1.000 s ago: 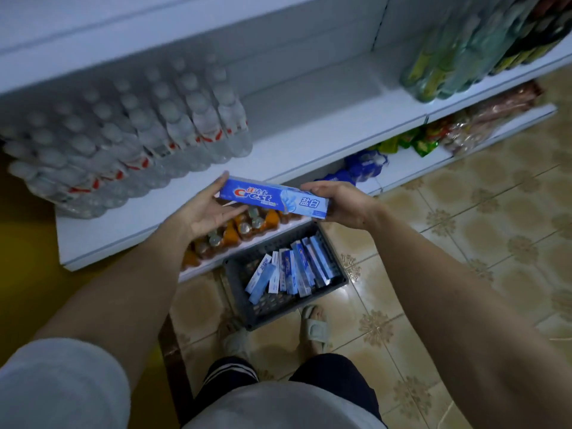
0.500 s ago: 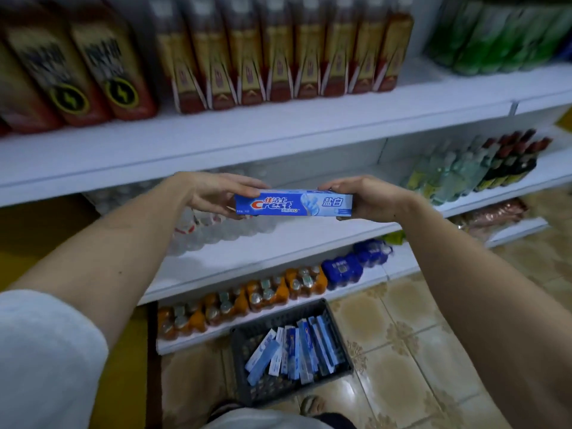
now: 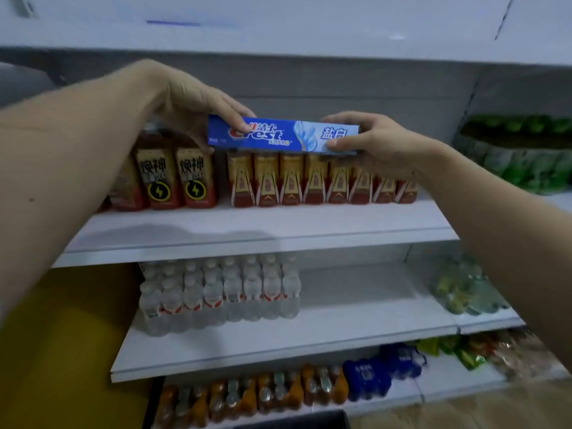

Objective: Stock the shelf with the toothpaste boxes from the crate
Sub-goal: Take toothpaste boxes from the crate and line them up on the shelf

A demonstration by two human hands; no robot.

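Note:
A blue Crest toothpaste box (image 3: 283,135) lies level between my hands, raised in front of the drink bottles. My left hand (image 3: 192,102) grips its left end from above, fingers over the front face. My right hand (image 3: 376,143) pinches its right end between thumb and fingers. The white top shelf (image 3: 309,35) runs above the box. Only the dark rim of the crate (image 3: 291,421) shows at the bottom edge; the other boxes in it are out of view.
Red-and-gold drink bottles (image 3: 315,179) line the shelf board (image 3: 253,230) behind the box. Water bottle packs (image 3: 219,292) stand one shelf down, orange bottles (image 3: 253,394) and blue packs (image 3: 368,377) lower. Green bottles (image 3: 523,153) fill the right bay.
Both hands have lifted the toothpaste box from just above the crate up to the height of the upper shelves. My view has tilted up, so the crate has dropped almost out of sight.

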